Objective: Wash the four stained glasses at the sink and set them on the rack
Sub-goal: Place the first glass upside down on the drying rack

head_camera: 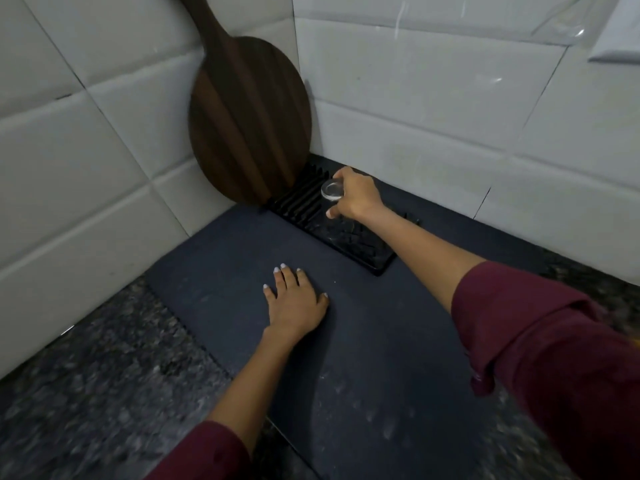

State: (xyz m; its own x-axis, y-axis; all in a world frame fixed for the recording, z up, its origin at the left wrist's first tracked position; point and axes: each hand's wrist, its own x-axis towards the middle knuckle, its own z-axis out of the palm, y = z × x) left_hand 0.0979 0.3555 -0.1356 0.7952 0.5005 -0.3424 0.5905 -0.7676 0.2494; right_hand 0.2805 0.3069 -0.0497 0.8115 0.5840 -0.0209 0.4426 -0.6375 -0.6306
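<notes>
**Q:** Status of the right hand?

**A:** The right hand (356, 197), at the centre of the frame, grips a clear glass (331, 190) with fingers and thumb curled round it. The glass is over the black ribbed rack (349, 242). Whether it touches the rack cannot be told.

**Q:** Status of the left hand?

**A:** The left hand (296, 299), lower centre, lies flat with straight fingers on the dark mat (363, 358) and holds nothing.

**Q:** Surrounding items?

**A:** The rack sits at the far edge of the mat, near the corner of the tiled wall (433, 116). A round wooden board (249, 126) leans against the wall, upper left, with its lower edge at the rack's far end. Speckled countertop (104, 375) borders the mat at lower left.
</notes>
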